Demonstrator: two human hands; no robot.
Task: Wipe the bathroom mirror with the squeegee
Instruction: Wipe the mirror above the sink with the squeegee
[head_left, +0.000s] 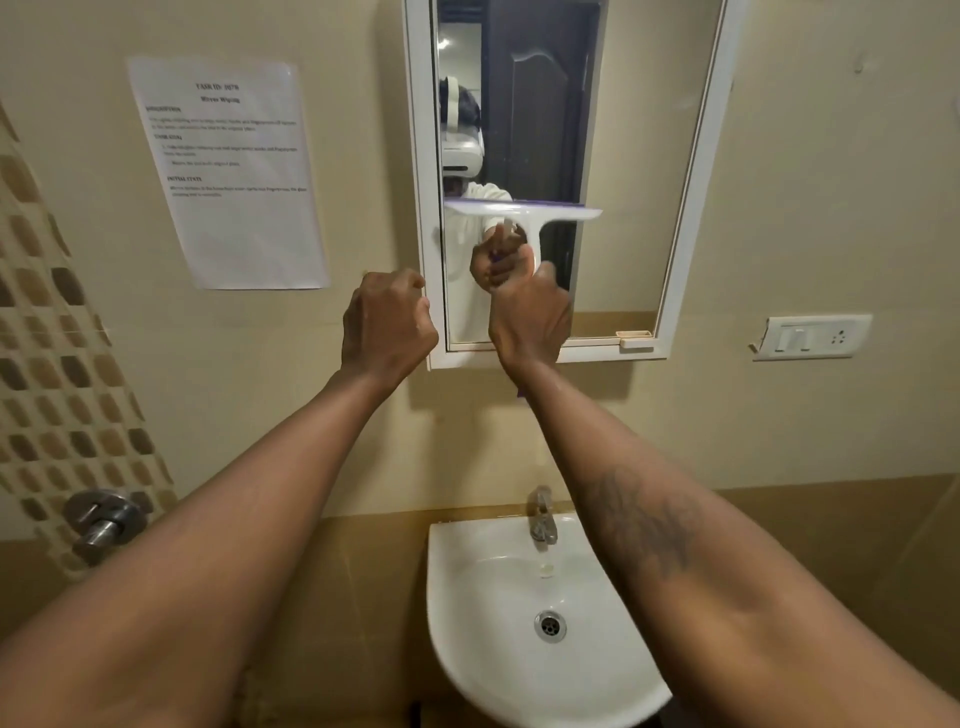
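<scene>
Bathroom, head cam looking fwd/down, both arms raised to the wall.

- Mirror (639, 156): tall glass in white frame (698, 176), on beige wall above sink (467, 566). Small latch (635, 339) at frame's bottom edge, right side.
- Squeegee (519, 210): white, purple strip along top of blade. Blade lies approx. level across left/centre of the glass, about mid-height, left end near the frame's left inner edge. Looks to be against the glass; actual contact can't be confirmed. Handle runs down from blade into the fist.
- Right hand (530, 317): grip wrapped round squeegee handle, fingers curled tight, back of hand toward cam. Sits over lower part of mirror. Tattoo (644, 525) on that forearm.
- Left hand (387, 327): grip closed, fingers curled under into a fist, nothing seen in it. Knuckles just beside frame's left edge, at or near touching; can't tell which.
- Reflection: person in pale top w/ white headset, the squeegee hand, dark panelled door behind.
- Other: printed paper sheet (228, 171) stuck on wall left of mirror, text too blurred to read. Switch plate (810, 338) right of mirror. Chrome tap (543, 519) at back of sink, drain (550, 626) in bowl. Chrome wall valve (101, 519) lower left, under brown mosaic tile band (52, 364).
</scene>
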